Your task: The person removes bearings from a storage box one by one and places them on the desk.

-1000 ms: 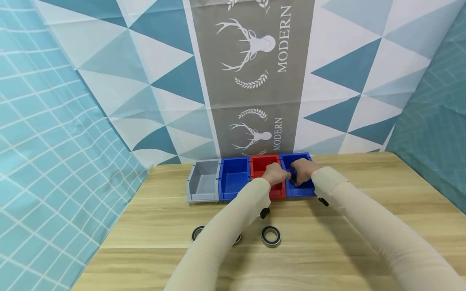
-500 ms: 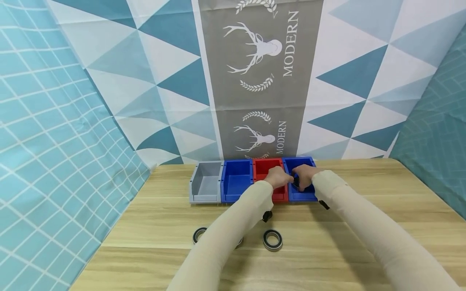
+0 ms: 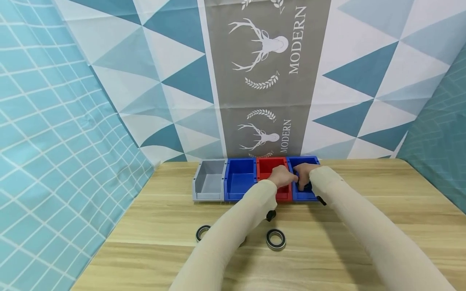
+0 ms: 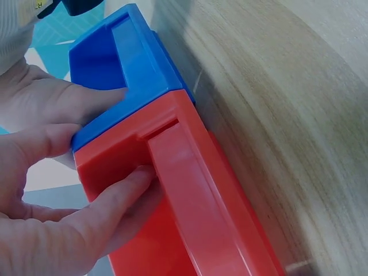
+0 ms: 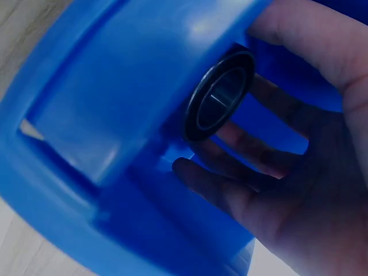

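My right hand [image 3: 305, 176] is down in the rightmost blue bin [image 3: 306, 197]. In the right wrist view its fingers curl behind a ball bearing [image 5: 220, 96], a dark-sealed ring with a metal bore, which tilts close to the bin wall. The thumb lies near the bearing's upper edge. My left hand [image 3: 282, 176] is over the neighbouring red bin [image 3: 284, 197]. In the left wrist view its thumb touches the rim where red meets blue, while the other fingers [image 4: 129, 187] extend loosely into the red bin beside its front lip.
A grey bin [image 3: 208, 197] and another blue bin [image 3: 234, 195] continue the row leftward. Nearer on the wooden table [image 3: 327, 258] lie a bearing [image 3: 276, 239] and, farther left, another bearing [image 3: 202, 232]; the left sleeve [image 3: 233, 230] partly covers a third. Patterned cloth [image 3: 182, 81] hangs behind.
The head view has shifted slightly. My right hand has settled a little lower in the blue bin with the bearing, which is now less visible from above. My left hand stays at the red bin.
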Available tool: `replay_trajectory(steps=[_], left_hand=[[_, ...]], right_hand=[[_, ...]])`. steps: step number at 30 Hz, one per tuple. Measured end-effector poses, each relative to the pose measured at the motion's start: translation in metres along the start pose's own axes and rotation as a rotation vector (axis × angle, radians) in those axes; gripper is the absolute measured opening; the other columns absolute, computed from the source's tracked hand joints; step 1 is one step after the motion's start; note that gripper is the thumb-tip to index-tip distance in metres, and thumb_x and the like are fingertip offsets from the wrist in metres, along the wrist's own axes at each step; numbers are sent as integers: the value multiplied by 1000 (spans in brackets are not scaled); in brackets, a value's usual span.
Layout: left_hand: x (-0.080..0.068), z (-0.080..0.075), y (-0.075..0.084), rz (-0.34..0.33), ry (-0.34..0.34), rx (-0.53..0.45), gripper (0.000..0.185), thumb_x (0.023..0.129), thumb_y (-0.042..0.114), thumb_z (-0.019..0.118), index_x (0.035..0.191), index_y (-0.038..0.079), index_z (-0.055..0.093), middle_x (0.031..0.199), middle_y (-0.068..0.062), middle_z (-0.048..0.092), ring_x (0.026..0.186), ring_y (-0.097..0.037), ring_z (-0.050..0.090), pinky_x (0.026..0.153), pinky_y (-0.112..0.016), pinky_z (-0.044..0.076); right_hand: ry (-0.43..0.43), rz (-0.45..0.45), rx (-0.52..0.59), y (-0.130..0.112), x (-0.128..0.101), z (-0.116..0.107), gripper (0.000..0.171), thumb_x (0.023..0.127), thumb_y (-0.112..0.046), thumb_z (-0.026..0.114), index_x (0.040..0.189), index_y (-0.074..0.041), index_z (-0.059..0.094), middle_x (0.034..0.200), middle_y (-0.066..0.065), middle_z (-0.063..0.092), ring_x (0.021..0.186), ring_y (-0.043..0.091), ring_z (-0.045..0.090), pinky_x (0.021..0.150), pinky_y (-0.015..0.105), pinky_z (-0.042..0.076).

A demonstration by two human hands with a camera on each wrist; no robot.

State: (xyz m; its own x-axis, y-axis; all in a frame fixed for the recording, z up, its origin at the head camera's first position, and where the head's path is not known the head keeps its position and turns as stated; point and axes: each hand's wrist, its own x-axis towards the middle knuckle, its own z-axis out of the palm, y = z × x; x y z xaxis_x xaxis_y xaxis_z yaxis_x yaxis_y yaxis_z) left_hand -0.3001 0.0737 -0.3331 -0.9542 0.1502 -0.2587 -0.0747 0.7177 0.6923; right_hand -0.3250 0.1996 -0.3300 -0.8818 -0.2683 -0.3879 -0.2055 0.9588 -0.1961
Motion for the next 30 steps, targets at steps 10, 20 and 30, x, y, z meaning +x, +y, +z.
replay_trajectory(steps=[10,20,30], left_hand=[[-2,2,0,12,9,-3,45,88,20,66,52,12,40,44,2,33,39,-13,31,40,-24,24],[-2,4,-1,9,23,-14,43,87,22,68,55,11,42,46,1,34,40,-14,33,41,-24,26],[-3,4,-1,-4,31,-19,43,87,22,68,55,11,42,46,0,34,40,-14,33,41,-24,26]], right_hand=[[5,-14,-60,2,5,3,87,73,-11,73,147,4,29,141,29,45,104,29,50,88,42,49],[24,-32,-35,5,6,5,67,70,-5,72,131,2,46,125,24,57,96,26,52,81,38,50],[50,-51,-37,11,16,9,51,67,-6,75,114,0,57,111,19,62,90,24,53,81,38,51]])
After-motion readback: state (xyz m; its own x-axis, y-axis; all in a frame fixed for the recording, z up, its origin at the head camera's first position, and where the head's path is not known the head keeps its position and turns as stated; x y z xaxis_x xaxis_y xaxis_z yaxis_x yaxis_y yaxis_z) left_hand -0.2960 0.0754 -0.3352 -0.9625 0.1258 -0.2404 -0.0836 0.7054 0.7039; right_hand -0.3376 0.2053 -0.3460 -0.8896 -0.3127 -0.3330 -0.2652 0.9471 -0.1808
